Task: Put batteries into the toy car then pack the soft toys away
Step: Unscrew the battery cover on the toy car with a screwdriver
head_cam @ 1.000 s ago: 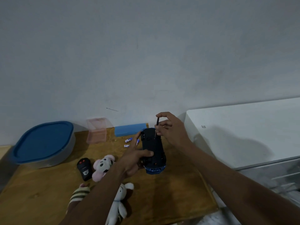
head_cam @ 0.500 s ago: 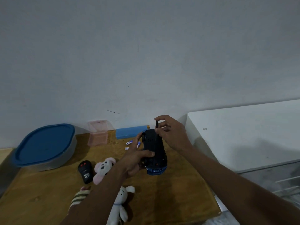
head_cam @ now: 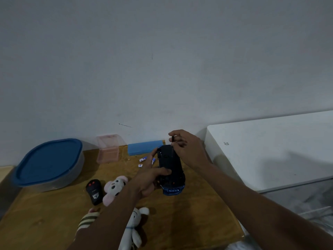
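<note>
Car [head_cam: 170, 166] lies belly-up over the right-centre of the table [head_cam: 45, 222], black underside to camera, blue bumper at its 6 o'clock end. Can't tell if it rests on the wood or is lifted. L hand [head_cam: 149, 179] grips it from 8 o'clock: thumb across the underside, index stretched along the left flank, other fingers curled beneath. R hand [head_cam: 187, 148] sits at the car's 1 o'clock. Its thumb & fingertips pinch a thin dark tool [head_cam: 172, 139], held upright, tip down on the underside near the 12 o'clock end.

Rest given w/ the car as dial centre:
- Batteries [head_cam: 142, 160]: three small ones loose on the wood at 9, just beside the L index, one partly hidden behind it.
- Blue block [head_cam: 144, 147] at 10, against the wall.
- Pink box [head_cam: 108, 150] btwn 9 and 10, further out.
- Tub [head_cam: 48, 163] w/ blue lid at 9, well apart.
- Remote [head_cam: 94, 192] at 8, just beside the pink-eared toy [head_cam: 115, 188].
- Bunny [head_cam: 134, 226] at 7, partly under the L forearm.
- Striped toy [head_cam: 88, 219] near the bunny, mostly hidden by the arm.
- White cabinet [head_cam: 270, 147] at 3.
</note>
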Demonstrator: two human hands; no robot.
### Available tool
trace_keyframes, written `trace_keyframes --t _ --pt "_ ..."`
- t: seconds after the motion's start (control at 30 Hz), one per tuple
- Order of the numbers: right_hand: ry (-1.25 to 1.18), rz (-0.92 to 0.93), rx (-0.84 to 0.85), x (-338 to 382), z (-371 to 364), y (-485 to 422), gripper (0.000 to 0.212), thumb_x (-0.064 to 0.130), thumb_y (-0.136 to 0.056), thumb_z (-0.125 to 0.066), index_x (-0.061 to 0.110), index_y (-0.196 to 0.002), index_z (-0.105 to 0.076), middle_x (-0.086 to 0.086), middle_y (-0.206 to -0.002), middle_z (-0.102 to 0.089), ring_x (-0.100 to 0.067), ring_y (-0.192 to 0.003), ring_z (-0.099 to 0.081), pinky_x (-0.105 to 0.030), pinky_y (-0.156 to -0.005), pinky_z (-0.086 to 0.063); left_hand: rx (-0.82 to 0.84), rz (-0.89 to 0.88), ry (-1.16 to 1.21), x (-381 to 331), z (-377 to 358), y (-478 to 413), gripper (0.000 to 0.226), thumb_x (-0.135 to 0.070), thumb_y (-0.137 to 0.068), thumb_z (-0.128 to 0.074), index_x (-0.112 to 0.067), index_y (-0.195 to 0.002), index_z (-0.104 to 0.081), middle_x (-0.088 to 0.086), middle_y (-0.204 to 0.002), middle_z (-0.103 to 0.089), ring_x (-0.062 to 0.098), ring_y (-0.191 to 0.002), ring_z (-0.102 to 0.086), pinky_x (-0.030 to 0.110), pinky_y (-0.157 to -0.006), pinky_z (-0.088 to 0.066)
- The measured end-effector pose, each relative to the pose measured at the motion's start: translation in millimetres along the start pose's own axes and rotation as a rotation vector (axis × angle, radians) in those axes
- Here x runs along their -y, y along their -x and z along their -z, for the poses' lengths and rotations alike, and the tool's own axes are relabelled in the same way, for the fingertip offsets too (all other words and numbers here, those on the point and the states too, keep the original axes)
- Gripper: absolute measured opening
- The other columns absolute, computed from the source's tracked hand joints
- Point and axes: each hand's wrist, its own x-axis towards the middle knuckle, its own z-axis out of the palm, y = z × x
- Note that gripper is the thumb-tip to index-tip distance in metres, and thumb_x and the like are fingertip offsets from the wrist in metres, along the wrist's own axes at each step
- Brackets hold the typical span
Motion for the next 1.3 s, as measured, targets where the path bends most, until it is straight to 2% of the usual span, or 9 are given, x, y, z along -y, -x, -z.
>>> trace_keyframes --t 0.17,0.37,0.5,0.67,0.77,0.9,1.07,1.17,1.3 --pt "-0.039 -0.020 -0.019 0.3 0.5 -0.6 0.019 0.006 -0.086 -0.065 0.014 -0.104 -0.065 -0.002 -0.098 -0.072 -0.009 -0.093 -0.069 -0.019 -0.081 -0.057 0.004 0.004 -0.015 0.6 -0.1 1.2 0.092 0.017 -0.078 -0.062 -0.045 -0.141 -0.034 0.017 -0.127 -0.059 0.042 -0.110 -0.061 0.063 -0.092 -0.048" --pt "-0.037 -0.035 -0.015 -0.9 0.7 0.3 0.015 0.007 -0.087 -0.064 0.014 -0.101 -0.065 0.000 -0.097 -0.071 -0.011 -0.090 -0.068 -0.016 -0.078 -0.056 -0.004 0.006 -0.012 0.3 -1.4 2.1 0.092 0.017 -0.078 -0.062 -0.045 -0.139 -0.035 0.018 -0.127 -0.058 0.042 -0.111 -0.060 0.061 -0.092 -0.049" --pt "-0.056 -0.058 0.014 -3.2 0.1 0.5 0.019 0.004 -0.088 -0.060 0.013 -0.104 -0.065 -0.001 -0.102 -0.070 -0.015 -0.093 -0.068 -0.026 -0.084 -0.057 0.003 0.011 0.005 1.8 -1.0 1.5 0.091 0.017 -0.077 -0.062 -0.046 -0.137 -0.037 0.020 -0.130 -0.056 0.043 -0.112 -0.060 0.059 -0.090 -0.051" --pt "-0.047 -0.075 0.039 -2.6 0.2 0.4 0.023 0.002 -0.089 -0.057 0.014 -0.108 -0.065 -0.002 -0.107 -0.069 -0.013 -0.095 -0.068 -0.024 -0.085 -0.056 0.012 0.004 0.003 2.1 -2.8 3.5 0.087 0.018 -0.078 -0.061 -0.046 -0.134 -0.039 0.020 -0.125 -0.060 0.042 -0.110 -0.061 0.057 -0.088 -0.052" --pt "-0.018 -0.068 0.042 -2.4 -0.9 -0.4 0.024 0.003 -0.089 -0.059 0.013 -0.110 -0.066 -0.003 -0.111 -0.069 -0.010 -0.098 -0.066 -0.018 -0.087 -0.054 0.010 -0.001 -0.004 2.0 -2.7 5.6 0.087 0.018 -0.079 -0.059 -0.044 -0.136 -0.037 0.019 -0.122 -0.062 0.041 -0.108 -0.062 0.056 -0.087 -0.053" --pt "-0.016 -0.066 0.080 -1.1 -2.2 -0.9 0.029 0.000 -0.091 -0.051 0.010 -0.115 -0.064 -0.005 -0.116 -0.068 -0.015 -0.101 -0.067 -0.032 -0.091 -0.055 0.004 0.001 -0.014 2.8 -2.2 6.4 0.089 0.018 -0.079 -0.060 -0.043 -0.139 -0.036 0.019 -0.123 -0.062 0.041 -0.109 -0.062 0.055 -0.086 -0.053" --pt "-0.003 -0.073 0.113 1.1 -3.3 -1.9 0.032 0.001 -0.093 -0.048 0.009 -0.121 -0.061 -0.006 -0.121 -0.065 -0.013 -0.098 -0.067 -0.030 -0.091 -0.055 -0.004 0.004 -0.013 3.7 -0.5 6.4 0.089 0.018 -0.079 -0.060 -0.044 -0.138 -0.036 0.019 -0.127 -0.058 0.042 -0.111 -0.060 0.059 -0.089 -0.051" --pt "0.027 -0.073 0.121 1.1 -5.4 -2.8 0.031 0.005 -0.093 -0.053 0.011 -0.123 -0.060 -0.005 -0.123 -0.064 -0.008 -0.102 -0.063 -0.022 -0.092 -0.051 -0.008 -0.002 -0.018 4.8 2.0 7.0 0.089 0.018 -0.078 -0.061 -0.045 -0.137 -0.037 0.019 -0.127 -0.059 0.043 -0.111 -0.060 0.061 -0.090 -0.050" --pt "0.013 -0.090 0.147 2.9 -8.1 -3.1 0.032 0.001 -0.094 -0.049 0.009 -0.123 -0.060 -0.007 -0.125 -0.063 -0.014 -0.103 -0.066 -0.031 -0.095 -0.053 -0.010 -0.003 -0.018 6.7 3.3 7.5 0.090 0.017 -0.078 -0.062 -0.045 -0.138 -0.037 0.020 -0.124 -0.061 0.044 -0.111 -0.060 0.062 -0.091 -0.049"
